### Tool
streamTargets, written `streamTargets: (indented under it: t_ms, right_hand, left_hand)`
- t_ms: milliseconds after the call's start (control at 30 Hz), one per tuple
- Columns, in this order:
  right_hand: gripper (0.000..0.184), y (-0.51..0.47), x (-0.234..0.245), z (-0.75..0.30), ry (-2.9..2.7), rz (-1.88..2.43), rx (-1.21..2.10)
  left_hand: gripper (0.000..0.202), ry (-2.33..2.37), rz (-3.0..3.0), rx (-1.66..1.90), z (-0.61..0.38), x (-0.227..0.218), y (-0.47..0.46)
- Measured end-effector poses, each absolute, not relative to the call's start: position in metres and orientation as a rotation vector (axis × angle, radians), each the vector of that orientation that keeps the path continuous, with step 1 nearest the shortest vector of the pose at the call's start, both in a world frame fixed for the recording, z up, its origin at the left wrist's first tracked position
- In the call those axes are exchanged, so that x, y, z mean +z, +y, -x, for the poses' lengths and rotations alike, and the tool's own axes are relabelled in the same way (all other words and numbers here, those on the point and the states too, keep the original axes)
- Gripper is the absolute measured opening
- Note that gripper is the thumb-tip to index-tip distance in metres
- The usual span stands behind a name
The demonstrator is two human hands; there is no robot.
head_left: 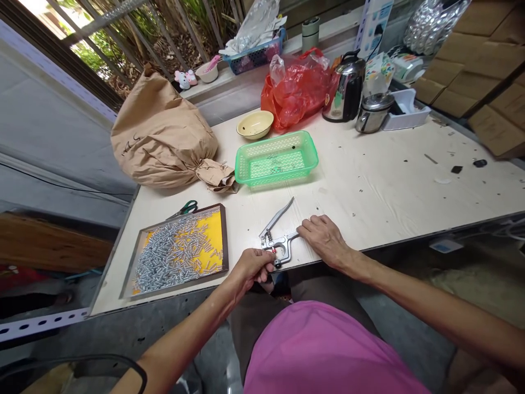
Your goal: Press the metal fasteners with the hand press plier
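Observation:
Metal hand pliers (289, 247), of the snap-fastener kind, lie at the table's front edge with the upper handle raised and the jaws apart. My right hand (324, 239) is closed round the end of the lower handle. At the jaws, my left hand (254, 265) is pinched beside a small red part; whatever its fingertips hold is too small to name. To the left is a shallow tray (225, 235) with a yellow bottom, carrying many small silvery metal pieces (164, 254). Beyond the pliers stands a green plastic basket (274, 179) with a few tiny pieces inside.
Green-handled scissors (189, 207) lie behind the tray. A brown paper sack (164, 137) fills the back left. Along the back are a cream bowl (255, 126), a red plastic bag (293, 90), a kettle (344, 87) and a metal pot (374, 114). Cardboard boxes (471, 60) stand right.

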State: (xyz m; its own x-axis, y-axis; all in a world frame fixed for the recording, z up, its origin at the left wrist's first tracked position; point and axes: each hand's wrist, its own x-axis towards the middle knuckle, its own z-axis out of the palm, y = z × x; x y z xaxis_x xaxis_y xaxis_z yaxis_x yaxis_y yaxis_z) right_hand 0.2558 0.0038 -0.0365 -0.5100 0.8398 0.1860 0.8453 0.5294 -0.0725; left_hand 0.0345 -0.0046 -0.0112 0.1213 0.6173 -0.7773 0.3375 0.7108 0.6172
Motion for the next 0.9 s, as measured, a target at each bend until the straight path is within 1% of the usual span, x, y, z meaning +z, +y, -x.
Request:
streamTargets:
  t_ms: [100,167,267,367,533,700,900]
  right_hand:
    - [0.018,0.012,-0.025,-0.261,-2.617,1.395,0.199]
    - [0.019,0.023,-0.016,-0.261,-2.635,1.374,0.283]
    - [0.022,0.042,-0.014,-0.254,-2.637,1.339,0.142]
    - [0.026,0.061,-0.026,-0.243,-2.670,1.262,-0.002]
    - [0.021,0.078,-0.046,-0.242,-2.741,1.222,-0.093]
    - [0.025,0.088,-0.045,-0.253,-2.749,1.089,-0.241]
    - [0.024,0.101,-0.032,-0.246,-2.802,1.049,-0.224]
  left_hand:
    - [0.030,1.478,-0.897,0.194,-0.034,-0.010,-0.003]
    - [0.028,1.475,-0.923,0.179,-0.034,-0.009,-0.002]
    - [0.028,1.477,-0.908,0.162,-0.033,-0.008,-0.001]
    - [0.030,1.479,-0.873,0.160,-0.034,-0.008,-0.003]
    - [0.024,1.492,-0.829,0.193,-0.038,-0.009,-0.009]
    - [0.026,1.530,-0.869,0.170,-0.042,-0.009,-0.010]
    - [0.031,1.556,-0.918,0.136,-0.044,-0.006,-0.009]
